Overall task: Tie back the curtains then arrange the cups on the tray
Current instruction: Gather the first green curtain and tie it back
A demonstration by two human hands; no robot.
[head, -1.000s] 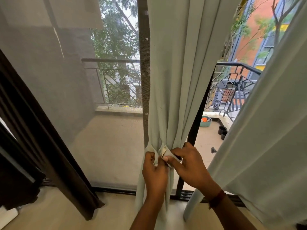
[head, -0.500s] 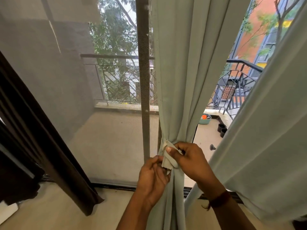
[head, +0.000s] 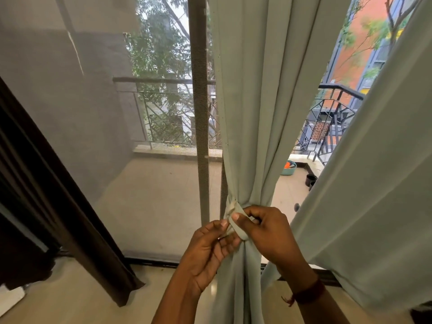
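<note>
I see both hands at the gathered waist of the pale green curtain point(head: 252, 94), centre frame, in front of the mesh screen door point(head: 93, 127). Right hand point(head: 268, 235) pinches the fabric tieback point(head: 238, 226) between thumb and fingers, band looped round the bunched cloth. Left hand point(head: 210, 249) touches the same band from below, fingers curled on its loose end. A second pale curtain point(head: 378, 183) hangs at right, a dark brown curtain point(head: 58, 206) at left. Cups and tray not in view.
</note>
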